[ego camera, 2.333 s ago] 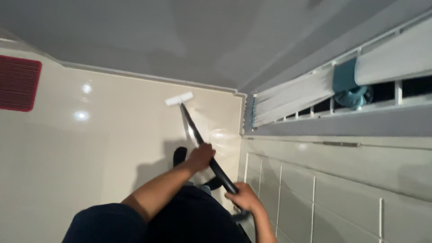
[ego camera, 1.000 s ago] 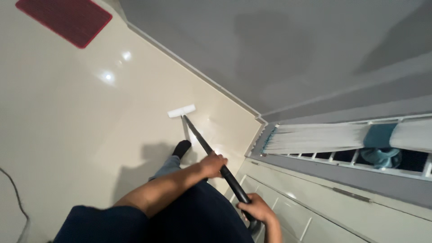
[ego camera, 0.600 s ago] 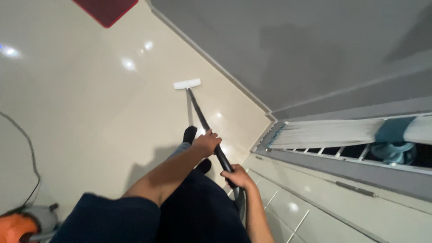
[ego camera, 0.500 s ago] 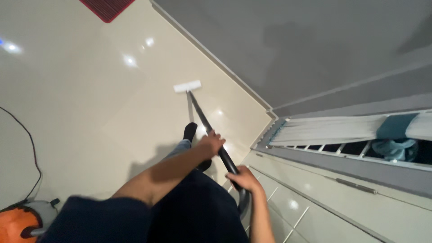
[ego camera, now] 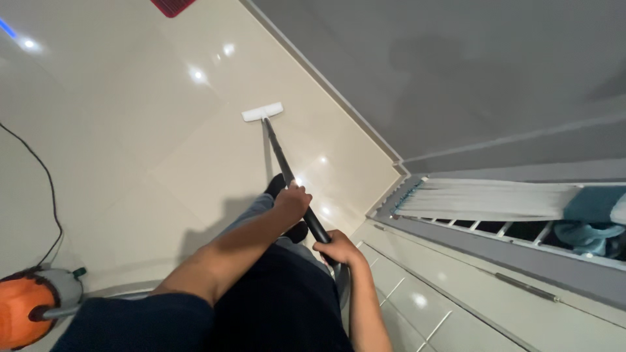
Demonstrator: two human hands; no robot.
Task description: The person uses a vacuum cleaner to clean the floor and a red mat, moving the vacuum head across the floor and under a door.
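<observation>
While both hands clenched the black vacuum wand (ego camera: 287,176), left hand (ego camera: 291,201) ahead of right hand (ego camera: 337,248), its white floor head (ego camera: 262,111) rested on cream tiles (ego camera: 130,143).

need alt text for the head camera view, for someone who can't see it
Seen from above, a person's left hand and right hand grip a black vacuum wand whose white floor head rests on glossy cream floor tiles. An orange vacuum body sits at lower left; a grey wall runs along the right.

Dark navy short sleeve (ego camera: 140,322), dark sock (ego camera: 275,185).
</observation>
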